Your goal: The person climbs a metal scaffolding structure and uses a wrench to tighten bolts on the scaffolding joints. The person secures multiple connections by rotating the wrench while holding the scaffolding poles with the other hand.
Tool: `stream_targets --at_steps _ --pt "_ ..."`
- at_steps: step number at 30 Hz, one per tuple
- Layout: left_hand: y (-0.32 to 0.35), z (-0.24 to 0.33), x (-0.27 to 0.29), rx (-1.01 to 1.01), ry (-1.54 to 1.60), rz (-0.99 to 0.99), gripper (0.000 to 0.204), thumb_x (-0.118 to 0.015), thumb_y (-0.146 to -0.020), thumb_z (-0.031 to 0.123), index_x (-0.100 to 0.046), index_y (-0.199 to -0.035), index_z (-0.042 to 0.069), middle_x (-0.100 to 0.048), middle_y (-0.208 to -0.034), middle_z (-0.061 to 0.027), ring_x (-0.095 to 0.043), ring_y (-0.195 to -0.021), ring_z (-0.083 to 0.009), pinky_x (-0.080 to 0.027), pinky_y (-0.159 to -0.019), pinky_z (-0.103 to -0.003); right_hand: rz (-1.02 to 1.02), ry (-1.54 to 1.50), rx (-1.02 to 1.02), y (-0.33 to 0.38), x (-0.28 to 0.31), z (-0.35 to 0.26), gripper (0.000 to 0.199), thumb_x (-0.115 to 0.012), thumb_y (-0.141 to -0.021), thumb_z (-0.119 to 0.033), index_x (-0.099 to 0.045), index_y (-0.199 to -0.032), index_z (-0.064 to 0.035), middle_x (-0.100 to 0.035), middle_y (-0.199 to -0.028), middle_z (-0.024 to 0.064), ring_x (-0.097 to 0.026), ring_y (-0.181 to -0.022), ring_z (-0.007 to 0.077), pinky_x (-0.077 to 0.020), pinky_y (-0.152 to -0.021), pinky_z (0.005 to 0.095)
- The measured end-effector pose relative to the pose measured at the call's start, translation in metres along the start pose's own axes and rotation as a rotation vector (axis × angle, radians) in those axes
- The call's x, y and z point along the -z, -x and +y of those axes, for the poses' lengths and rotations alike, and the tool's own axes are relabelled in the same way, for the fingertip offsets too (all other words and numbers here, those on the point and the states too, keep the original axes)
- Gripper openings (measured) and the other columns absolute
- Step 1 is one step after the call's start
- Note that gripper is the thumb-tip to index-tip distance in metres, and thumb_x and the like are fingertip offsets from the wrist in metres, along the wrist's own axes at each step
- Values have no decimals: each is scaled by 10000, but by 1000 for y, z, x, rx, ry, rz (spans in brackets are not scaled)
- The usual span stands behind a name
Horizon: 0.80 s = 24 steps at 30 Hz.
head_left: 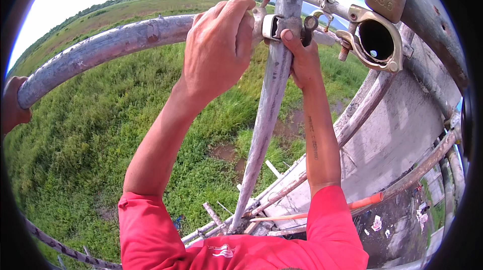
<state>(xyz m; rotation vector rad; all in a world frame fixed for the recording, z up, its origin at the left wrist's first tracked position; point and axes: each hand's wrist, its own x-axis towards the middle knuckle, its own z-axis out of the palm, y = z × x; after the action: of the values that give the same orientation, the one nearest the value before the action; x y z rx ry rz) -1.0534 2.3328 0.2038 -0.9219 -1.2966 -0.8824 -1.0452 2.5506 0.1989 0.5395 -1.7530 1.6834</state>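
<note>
**Two hands at a scaffold clamp, high above a green field**

The landmark here is the upright grey steel tube [269, 104], which runs from the top of the picture down to the ground structures far below. At its upper part a grey metal scaffold clamp [274, 26] sits on it, and a long horizontal grey steel pipe [100, 48] meets the upright tube at this clamp from the left.

The left hand [219, 51] is just left of the upright tube. Its fingers are curled and pressed together over the end of the horizontal pipe, beside the clamp. The right hand [302, 53] is just right of the upright tube. Its thumb presses on the clamp body, and the other fingers are closed around a small dark tool or bolt part [308, 27]; I cannot tell which it is.

To the right of the upright tube, a second rusty swivel coupler [377, 38] hangs open. Its round ring is like a small container, and only a dark hole with a light spot shows inside.

Behind the upright tube there is green grass [90, 144]. Below and to its right stands a grey concrete wall [397, 134], with an orange pipe [365, 201] near it.
</note>
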Motion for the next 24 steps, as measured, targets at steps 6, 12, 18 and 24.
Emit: stream_targets --at_steps 6,12,18,24 --pt "64 -15 -45 819 754 71 563 -710 -937 421 -602 -1214 -58 -683 -1011 -110 -637 -895 -161 -513 -781 -321 -59 -47 1 6 -1 -13 553 -866 -781 -433 -700 -1115 -24 -699 -955 30 -646 -832 111 -530 -744 289" --pt "53 -44 -60 792 912 -297 622 -760 -894 368 -545 -1322 -29 -664 -1134 -107 -608 -969 -161 -485 -782 -309 -28 102 -24 10 -1 -22 596 -867 -771 -471 -702 -1110 -8 -711 -978 58 -663 -873 141 -533 -765 306" --pt "60 -47 -83 646 1015 -152 555 -775 -848 49 -513 -1336 19 -602 -1281 -92 -563 -1214 -212 -454 -1048 -397 -9 375 5 14 -3 -36 643 -862 -753 -536 -712 -1055 12 -727 -966 88 -673 -885 148 -533 -789 305" --pt "66 -69 -109 528 1033 -122 596 -825 -830 115 -511 -1334 68 -604 -1299 -91 -555 -1265 -232 -482 -1057 -453 -74 507 241 5 5 -42 658 -845 -762 -566 -696 -1001 28 -721 -917 72 -665 -837 132 -530 -784 298"
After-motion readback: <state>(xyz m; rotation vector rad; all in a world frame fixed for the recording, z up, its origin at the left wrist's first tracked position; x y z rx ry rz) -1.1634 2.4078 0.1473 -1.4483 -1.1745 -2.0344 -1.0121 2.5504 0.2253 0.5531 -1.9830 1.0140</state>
